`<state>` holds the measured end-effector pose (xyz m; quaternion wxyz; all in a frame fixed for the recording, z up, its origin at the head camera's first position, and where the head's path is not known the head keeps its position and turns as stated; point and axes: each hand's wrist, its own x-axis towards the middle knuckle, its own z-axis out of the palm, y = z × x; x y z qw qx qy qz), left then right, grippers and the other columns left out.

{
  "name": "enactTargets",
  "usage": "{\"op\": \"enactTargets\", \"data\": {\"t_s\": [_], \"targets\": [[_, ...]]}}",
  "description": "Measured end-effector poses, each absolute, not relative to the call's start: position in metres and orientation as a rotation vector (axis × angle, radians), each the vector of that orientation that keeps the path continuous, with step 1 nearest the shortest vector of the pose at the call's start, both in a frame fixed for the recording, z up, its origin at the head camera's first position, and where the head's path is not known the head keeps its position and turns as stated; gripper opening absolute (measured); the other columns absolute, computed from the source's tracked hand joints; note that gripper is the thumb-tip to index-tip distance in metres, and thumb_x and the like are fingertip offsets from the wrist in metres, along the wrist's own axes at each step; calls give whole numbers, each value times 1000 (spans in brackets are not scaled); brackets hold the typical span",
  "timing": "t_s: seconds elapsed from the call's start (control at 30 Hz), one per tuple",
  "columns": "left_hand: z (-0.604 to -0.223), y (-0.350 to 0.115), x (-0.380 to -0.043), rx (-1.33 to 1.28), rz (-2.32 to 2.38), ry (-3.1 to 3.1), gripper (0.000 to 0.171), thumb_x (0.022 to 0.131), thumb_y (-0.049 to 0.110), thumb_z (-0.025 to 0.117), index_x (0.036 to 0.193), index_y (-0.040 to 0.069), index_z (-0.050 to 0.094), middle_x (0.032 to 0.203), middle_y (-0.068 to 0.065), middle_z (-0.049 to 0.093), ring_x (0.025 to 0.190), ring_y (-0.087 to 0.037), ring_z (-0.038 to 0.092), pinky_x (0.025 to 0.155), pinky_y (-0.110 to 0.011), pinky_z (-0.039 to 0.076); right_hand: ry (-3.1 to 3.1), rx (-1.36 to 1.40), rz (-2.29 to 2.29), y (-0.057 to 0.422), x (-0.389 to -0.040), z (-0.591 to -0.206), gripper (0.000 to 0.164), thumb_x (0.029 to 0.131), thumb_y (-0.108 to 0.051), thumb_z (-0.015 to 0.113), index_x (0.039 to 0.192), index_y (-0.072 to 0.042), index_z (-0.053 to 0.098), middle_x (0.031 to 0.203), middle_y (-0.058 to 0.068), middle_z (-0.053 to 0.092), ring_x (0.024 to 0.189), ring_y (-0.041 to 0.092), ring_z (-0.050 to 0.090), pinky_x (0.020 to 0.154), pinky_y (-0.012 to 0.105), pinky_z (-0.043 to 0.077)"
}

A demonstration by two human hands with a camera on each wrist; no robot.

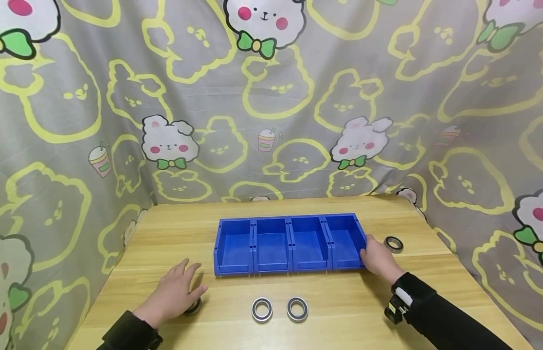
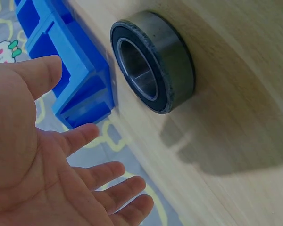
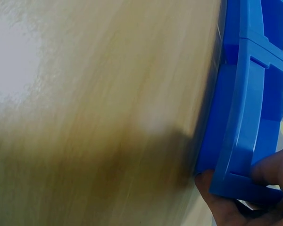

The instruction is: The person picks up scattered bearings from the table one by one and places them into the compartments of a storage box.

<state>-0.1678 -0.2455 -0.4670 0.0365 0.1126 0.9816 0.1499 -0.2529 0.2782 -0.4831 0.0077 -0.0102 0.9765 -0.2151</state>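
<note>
A row of joined blue storage bins (image 1: 272,267) stands on the wooden table, with nothing inside its compartments. My right hand (image 1: 380,257) grips the front corner of the rightmost bin (image 3: 233,136), the wall between thumb and fingers. My left hand (image 1: 177,289) hovers with spread fingers left of the bins, palm down and holding nothing. Partly hidden under it in the head view is a ball bearing (image 1: 193,307); the left wrist view shows this bearing (image 2: 181,70) whole, a steel ring with a dark seal, apart from the fingers.
Two more bearings, a left one (image 1: 262,321) and a right one (image 1: 297,320), lie flat in front of the bins. Another bearing (image 1: 393,244) sits just right of my right hand. A patterned curtain (image 1: 280,189) surrounds the table's back and sides.
</note>
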Motion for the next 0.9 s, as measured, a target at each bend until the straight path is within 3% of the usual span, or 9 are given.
{"op": "enactTargets", "data": {"t_s": [0.9], "targets": [[-467,-244,-160,326,487,2976,64,96,43,65,143,3,49,147,-37,37,132,-57,38,101,-72,34,3037,-37,-675,277,-251,-483,50,96,-4,48,133,26,33,123,49,49,113,57,55,91,62,48]]}}
